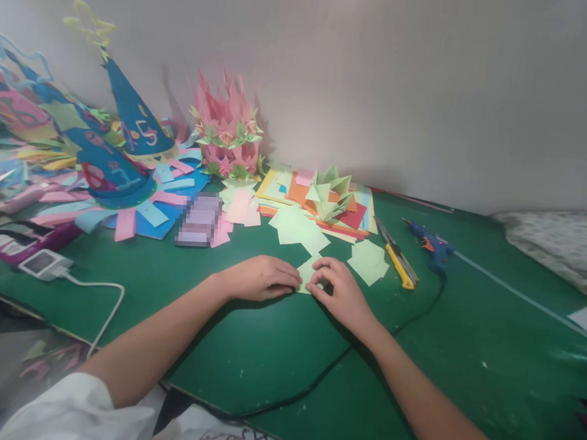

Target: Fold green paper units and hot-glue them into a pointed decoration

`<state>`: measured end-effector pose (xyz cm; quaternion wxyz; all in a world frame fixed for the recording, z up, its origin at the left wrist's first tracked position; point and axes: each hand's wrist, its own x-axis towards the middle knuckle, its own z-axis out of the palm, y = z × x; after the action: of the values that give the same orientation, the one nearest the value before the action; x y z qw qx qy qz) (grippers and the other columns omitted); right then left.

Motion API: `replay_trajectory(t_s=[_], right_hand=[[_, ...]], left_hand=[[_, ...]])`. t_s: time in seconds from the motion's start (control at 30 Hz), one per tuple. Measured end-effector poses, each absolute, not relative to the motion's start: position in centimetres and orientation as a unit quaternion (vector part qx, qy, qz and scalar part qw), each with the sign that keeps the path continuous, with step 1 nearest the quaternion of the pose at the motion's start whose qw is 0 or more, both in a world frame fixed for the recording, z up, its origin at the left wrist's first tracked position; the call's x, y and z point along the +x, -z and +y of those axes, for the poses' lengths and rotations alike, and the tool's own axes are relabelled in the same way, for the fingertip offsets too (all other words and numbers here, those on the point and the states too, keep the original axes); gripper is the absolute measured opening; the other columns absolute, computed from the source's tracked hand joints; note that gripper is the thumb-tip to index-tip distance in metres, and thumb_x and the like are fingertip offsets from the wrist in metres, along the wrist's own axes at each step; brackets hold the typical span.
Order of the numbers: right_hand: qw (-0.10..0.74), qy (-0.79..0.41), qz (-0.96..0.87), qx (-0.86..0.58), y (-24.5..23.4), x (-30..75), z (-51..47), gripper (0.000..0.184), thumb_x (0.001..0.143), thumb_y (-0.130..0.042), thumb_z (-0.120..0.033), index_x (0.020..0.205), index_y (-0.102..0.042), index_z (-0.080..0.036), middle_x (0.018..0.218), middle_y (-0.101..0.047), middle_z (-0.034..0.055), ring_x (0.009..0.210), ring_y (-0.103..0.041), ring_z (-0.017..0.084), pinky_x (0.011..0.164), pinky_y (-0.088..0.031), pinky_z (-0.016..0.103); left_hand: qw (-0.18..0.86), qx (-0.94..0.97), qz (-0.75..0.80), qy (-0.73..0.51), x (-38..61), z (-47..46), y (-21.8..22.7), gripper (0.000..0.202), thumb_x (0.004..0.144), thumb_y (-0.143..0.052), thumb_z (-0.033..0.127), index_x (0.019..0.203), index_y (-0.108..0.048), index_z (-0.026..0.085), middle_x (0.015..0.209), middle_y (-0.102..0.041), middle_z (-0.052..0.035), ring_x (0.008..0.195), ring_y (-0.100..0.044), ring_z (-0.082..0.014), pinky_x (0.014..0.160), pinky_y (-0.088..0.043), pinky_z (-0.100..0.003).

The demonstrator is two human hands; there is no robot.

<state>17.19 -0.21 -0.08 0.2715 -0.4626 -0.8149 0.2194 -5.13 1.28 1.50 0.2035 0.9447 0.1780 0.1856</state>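
Observation:
A small piece of light green paper (308, 277) lies on the green table in front of me, partly covered by my fingers. My left hand (262, 278) rests on the table with its fingers pressed together at the paper's left edge. From the other side, my right hand (336, 288) pinches the paper, thumb and index finger curled close together. Just beyond are loose light green paper sheets (298, 228); another small stack of green paper squares (368, 261) sits to the right of my right hand.
A yellow utility knife (401, 265) and a blue glue gun (431, 244) lie to the right, the gun's black cord crossing the table. Behind stand a folded green paper piece (329, 194) on coloured sheets and a pink paper crown (228, 133). Blue cone hats (137, 119) crowd the left.

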Motion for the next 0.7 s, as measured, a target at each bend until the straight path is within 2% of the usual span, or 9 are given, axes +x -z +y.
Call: replay_trajectory(t_s=[0.43,0.7], right_hand=[[0.270,-0.219,-0.812,-0.469,0.05,17.11,-0.20,0.011,0.077,-0.062,-0.023,0.068,-0.057,-0.021,0.099,-0.057,0.0052,0.097,-0.053,0.023,0.084,-0.042,0.039],[0.269,-0.220,-0.812,-0.469,0.14,17.08,-0.19,0.011,0.078,-0.060,-0.023,0.068,-0.056,-0.021,0.099,-0.057,0.0051,0.097,-0.052,0.023,0.085,-0.041,0.039]], left_hand=[[0.194,0.950,0.170,-0.179,-5.11,1.32,-1.94,0.024,0.091,-0.042,0.017,0.093,-0.067,0.017,0.107,-0.066,-0.0102,0.097,-0.061,-0.0187,0.082,-0.047,-0.028],[0.183,0.952,0.165,-0.181,-5.11,1.31,-1.88,0.025,0.090,-0.043,0.017,0.094,-0.067,0.018,0.110,-0.065,-0.0098,0.101,-0.060,-0.0199,0.087,-0.047,-0.030]])
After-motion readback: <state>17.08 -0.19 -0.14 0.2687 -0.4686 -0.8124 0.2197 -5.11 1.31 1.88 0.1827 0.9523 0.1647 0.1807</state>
